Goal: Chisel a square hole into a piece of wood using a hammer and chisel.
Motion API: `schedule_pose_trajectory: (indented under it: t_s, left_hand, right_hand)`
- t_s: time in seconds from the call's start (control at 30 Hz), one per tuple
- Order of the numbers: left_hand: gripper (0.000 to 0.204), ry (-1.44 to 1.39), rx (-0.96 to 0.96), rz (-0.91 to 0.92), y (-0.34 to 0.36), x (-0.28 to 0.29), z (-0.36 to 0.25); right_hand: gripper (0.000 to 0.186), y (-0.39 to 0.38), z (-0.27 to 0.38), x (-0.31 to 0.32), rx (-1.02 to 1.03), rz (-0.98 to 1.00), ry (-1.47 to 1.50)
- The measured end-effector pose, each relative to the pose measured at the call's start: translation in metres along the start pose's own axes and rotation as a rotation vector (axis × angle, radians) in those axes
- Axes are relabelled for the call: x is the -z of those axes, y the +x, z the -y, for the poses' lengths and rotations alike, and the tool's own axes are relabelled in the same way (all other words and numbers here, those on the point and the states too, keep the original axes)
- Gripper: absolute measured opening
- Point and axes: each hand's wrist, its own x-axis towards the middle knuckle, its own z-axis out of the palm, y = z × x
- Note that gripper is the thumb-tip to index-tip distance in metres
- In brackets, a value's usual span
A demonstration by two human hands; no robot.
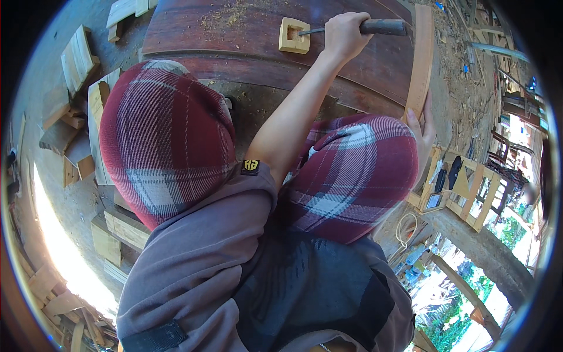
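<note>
My left hand [346, 36] reaches across from the left and is wrapped around a chisel [384, 27] with a dark, thick handle. The chisel lies nearly level, and its thin blade points left to the square recess of a small pale wooden block [285, 42]. That block rests on a reddish-brown wooden board [234, 67]. Beside my right knee, my right hand [423, 126] grips the near end of a long flat wooden bar [420, 64]. The bar stretches away from me, just right of the chisel handle. My right palm is partly hidden.
Plaid cloth covers my knees [170, 135] between me and the board. Wood shavings [234, 14] lie on the board's far part. Cut timber pieces [76, 61] are scattered at the left. A wooden frame [469, 190] and a coiled cord [406, 229] are at the right.
</note>
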Motion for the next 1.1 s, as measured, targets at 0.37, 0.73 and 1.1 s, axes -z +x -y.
schedule_pose_trajectory:
  t_s: [0.37,0.73,1.1]
  left_hand:
    - [0.018,0.009,-0.049,-0.042,0.006,-0.001,0.012]
    - [0.018,-0.034,-0.043,-0.073,-0.001,-0.001,0.012]
    - [0.02,0.095,-0.059,-0.012,-0.008,-0.011,0.014]
  right_hand:
    - [0.069,-0.004,0.003,0.003,-0.092,0.053,0.036]
    - [0.069,-0.005,0.007,0.001,-0.052,0.008,0.004]
    - [0.066,0.011,-0.025,-0.007,0.079,0.038,0.023]
